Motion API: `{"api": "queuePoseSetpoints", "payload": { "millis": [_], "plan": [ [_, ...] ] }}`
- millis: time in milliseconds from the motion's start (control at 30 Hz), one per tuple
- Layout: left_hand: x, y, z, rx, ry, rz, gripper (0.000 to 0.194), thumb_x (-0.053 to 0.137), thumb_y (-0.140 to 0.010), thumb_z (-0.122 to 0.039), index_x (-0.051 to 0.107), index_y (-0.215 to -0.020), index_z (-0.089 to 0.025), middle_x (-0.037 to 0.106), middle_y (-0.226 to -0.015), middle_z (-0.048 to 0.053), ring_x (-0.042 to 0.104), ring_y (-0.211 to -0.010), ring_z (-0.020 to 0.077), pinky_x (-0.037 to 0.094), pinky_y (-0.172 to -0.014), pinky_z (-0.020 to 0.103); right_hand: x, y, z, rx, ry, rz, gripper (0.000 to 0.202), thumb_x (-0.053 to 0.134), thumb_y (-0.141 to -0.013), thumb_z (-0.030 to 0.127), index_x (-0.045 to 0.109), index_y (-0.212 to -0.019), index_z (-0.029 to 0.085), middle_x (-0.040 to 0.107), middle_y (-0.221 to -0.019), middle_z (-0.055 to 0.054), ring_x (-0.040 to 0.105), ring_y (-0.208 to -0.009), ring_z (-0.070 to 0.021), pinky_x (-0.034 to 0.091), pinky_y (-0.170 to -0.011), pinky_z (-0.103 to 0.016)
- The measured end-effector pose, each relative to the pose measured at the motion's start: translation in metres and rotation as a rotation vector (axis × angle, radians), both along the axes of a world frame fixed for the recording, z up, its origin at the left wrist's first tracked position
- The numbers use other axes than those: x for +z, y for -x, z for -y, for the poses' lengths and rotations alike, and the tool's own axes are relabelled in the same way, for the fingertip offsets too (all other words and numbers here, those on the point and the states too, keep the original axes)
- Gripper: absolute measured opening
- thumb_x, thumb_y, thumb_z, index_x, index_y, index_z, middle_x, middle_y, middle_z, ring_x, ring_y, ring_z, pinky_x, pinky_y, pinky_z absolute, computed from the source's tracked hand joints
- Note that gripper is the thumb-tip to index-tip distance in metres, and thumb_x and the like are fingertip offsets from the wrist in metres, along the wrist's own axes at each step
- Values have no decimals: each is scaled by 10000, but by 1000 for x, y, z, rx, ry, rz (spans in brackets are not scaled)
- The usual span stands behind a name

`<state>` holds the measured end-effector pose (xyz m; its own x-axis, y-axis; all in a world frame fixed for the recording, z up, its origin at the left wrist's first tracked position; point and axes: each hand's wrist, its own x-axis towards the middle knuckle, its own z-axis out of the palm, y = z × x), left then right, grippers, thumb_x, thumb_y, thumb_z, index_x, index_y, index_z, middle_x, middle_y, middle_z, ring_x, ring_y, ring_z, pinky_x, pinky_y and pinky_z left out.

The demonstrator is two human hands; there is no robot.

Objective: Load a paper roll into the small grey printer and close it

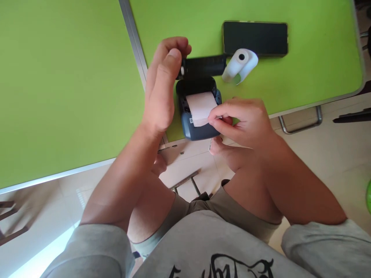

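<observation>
A black phone lies flat on the green table.

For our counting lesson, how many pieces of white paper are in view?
2: a loose roll on the table by the phone, and a strip over the open device, pinched by the right hand. More may be hidden inside.

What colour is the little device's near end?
The near end of the device is dark blue-grey, seen in the head view.
</observation>
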<state>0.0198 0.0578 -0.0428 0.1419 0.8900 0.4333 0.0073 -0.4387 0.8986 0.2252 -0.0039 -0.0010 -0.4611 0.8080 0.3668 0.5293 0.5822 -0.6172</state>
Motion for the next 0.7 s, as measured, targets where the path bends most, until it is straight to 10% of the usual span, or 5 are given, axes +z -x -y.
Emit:
{"api": "queuePoseSetpoints", "payload": {
  "millis": [700],
  "plan": [
    [5,6,12,-20,78,-413,370,609,-963,-563,679,-1192,-280,734,-1232,53,689,-1112,274,566,-1023,500,1,-2,4,-1,166,-222,121,642,-904,224,682,-790,238,548,-598,55,469,-537,-94,359,-530,-274]
  ]
}}
